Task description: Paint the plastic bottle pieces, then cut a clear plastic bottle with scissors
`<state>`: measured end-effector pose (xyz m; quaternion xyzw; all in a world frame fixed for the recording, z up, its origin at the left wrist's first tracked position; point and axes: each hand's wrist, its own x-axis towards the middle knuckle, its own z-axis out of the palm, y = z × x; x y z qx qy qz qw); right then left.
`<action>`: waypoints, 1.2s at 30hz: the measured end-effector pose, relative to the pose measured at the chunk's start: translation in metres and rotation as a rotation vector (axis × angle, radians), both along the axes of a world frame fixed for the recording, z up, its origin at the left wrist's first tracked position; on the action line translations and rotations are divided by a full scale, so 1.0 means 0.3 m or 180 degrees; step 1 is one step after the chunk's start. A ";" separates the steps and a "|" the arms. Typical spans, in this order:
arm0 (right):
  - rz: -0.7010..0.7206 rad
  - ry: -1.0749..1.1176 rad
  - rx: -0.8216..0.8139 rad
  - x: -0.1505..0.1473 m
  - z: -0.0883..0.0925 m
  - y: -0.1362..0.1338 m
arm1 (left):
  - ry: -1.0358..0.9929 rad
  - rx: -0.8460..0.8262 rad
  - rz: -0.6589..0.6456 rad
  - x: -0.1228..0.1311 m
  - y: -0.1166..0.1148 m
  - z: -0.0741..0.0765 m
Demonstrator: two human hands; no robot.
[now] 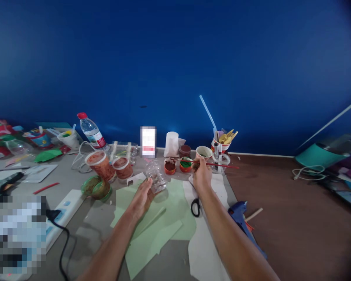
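Observation:
My left hand (144, 197) is closed around a clear ribbed plastic bottle (156, 175), which it holds tilted above pale green paper (166, 222). In my right hand (202, 175) is a thin red paintbrush (222, 165), lying nearly level, its tip pointing left over a small cup of brown paint (170, 166). A cup of green paint (186, 164) stands just left of my right hand. Behind that hand is a white paper cup (204, 151). Black-handled scissors (195, 207) lie below my right wrist, partly hidden.
Paint-smeared tubs (101, 166) and a green bowl (96, 188) stand at left, near a water bottle (91, 132). A power strip (66, 212) with a black cable lies front left. To the right are a blue glue gun (242, 222) and a cup of yellow plastic forks (226, 137).

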<state>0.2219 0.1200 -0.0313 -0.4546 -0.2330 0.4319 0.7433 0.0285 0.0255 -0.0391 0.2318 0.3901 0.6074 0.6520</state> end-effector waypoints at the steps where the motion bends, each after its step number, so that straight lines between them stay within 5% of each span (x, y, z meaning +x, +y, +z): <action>1: 0.0059 0.0061 0.0023 0.000 0.004 -0.001 | 0.0004 0.0001 0.0007 -0.001 0.001 -0.003; 15: 0.1408 0.0364 0.0618 -0.033 0.079 -0.075 | -0.0110 -0.0009 -0.0026 0.000 0.000 -0.004; 36: 0.1670 0.0120 0.0645 -0.039 0.062 -0.080 | -0.0041 0.0115 0.0076 -0.001 -0.001 -0.012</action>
